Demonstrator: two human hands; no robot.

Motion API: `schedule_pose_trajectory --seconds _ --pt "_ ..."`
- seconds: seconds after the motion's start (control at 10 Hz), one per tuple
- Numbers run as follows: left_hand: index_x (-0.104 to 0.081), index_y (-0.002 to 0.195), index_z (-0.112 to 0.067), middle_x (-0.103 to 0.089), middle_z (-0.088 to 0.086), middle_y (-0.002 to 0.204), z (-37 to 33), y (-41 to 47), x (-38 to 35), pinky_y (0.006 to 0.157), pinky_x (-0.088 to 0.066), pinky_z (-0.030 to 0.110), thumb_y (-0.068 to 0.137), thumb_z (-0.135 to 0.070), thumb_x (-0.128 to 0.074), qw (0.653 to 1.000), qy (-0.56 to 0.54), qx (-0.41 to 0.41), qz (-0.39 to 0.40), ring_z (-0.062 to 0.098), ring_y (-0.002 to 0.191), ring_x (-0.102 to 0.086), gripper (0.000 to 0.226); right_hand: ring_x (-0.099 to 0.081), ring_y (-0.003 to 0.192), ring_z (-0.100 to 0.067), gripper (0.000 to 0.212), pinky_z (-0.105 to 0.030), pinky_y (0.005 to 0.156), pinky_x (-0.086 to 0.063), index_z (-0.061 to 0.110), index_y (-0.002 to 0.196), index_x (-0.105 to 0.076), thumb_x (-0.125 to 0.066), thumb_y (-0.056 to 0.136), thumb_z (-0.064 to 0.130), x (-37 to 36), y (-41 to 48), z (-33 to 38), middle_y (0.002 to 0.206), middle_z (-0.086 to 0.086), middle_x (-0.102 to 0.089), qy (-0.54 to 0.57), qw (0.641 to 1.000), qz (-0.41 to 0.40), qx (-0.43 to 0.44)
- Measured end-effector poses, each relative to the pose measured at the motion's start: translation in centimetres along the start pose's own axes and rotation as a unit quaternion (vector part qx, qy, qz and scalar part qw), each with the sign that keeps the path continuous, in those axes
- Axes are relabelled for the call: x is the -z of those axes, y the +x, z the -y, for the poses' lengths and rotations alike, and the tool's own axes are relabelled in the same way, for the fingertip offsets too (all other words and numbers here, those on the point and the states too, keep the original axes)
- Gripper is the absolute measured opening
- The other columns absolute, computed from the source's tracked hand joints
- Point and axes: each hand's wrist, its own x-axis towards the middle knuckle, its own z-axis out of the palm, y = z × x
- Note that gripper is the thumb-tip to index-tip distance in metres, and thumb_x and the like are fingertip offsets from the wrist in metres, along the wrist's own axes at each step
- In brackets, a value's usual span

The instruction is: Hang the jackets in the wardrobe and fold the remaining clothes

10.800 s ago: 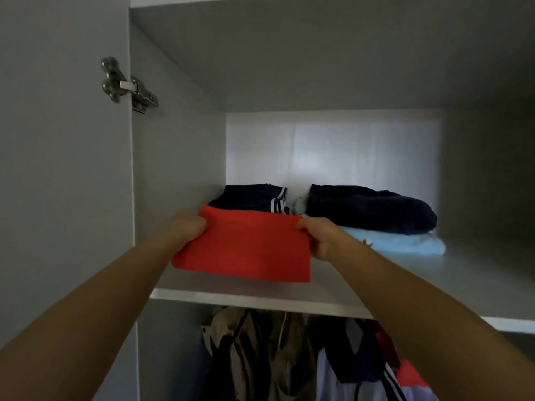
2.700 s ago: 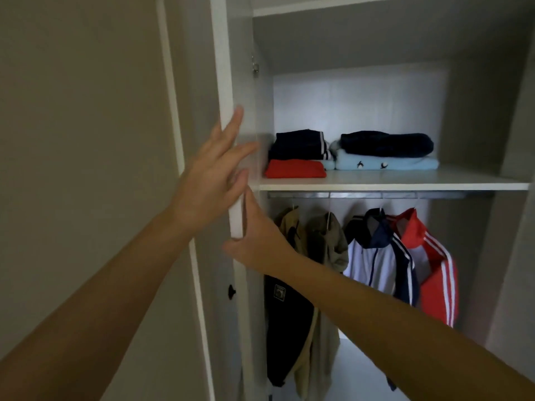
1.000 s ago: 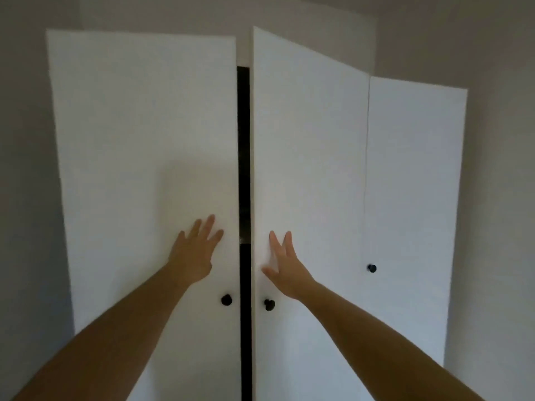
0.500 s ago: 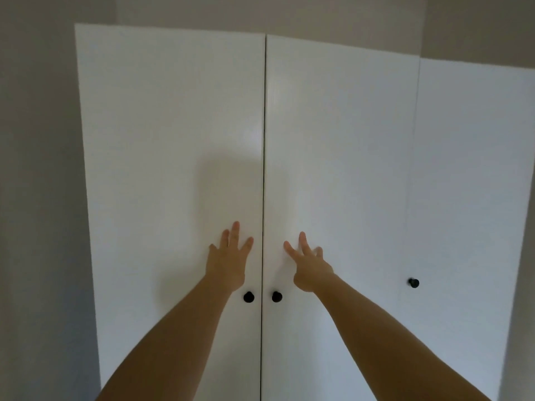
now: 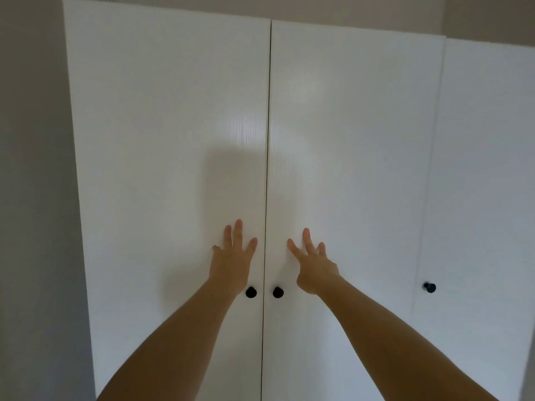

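The white wardrobe fills the view with its doors shut. My left hand (image 5: 233, 256) lies flat with spread fingers on the left door (image 5: 168, 140), just above its black knob (image 5: 251, 292). My right hand (image 5: 314, 263) presses with straight fingers on the middle door (image 5: 353, 140), above and right of that door's black knob (image 5: 278, 292). Only a thin dark seam runs between the two doors. The jackets and folded clothes are hidden inside.
A third white door (image 5: 486, 169) with its own black knob (image 5: 430, 287) stands at the right, shut. A grey wall (image 5: 31, 198) borders the wardrobe on the left, and a strip of wall shows above the doors.
One second ago a dark gap stood between the left and middle doors; now both are pushed shut and flush. My hands have stayed flat on the doors, and the view has moved closer.
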Motion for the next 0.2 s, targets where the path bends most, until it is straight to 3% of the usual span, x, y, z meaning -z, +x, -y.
schedule_pose_trajectory --seconds 0.1,0.2 --pt "0.008 0.152 -0.021 0.032 0.026 0.149 -0.4 -0.1 0.1 0.105 -0.039 0.043 0.09 -0.009 -0.052 1.0 0.021 0.0 0.006 0.044 0.143 0.011 0.087 0.01 0.147 -0.033 0.094 -0.051 0.104 -0.04 0.044 0.148 0.008 -0.046 0.084 0.001 0.9 0.1 0.1 0.151 0.007 0.037 0.021 0.999 0.032 0.004" --pt "0.011 0.151 -0.02 0.032 0.027 0.148 -0.7 -0.1 1.0 0.106 -0.037 0.045 0.09 -0.013 -0.055 0.999 0.018 0.018 0.045 0.045 0.142 0.013 0.091 0.002 0.148 -0.022 0.076 -0.046 0.117 -0.022 0.037 0.152 -0.004 -0.051 0.094 0.018 3.9 -2.2 0.9 0.16 0.006 0.014 0.124 0.989 0.001 0.079"
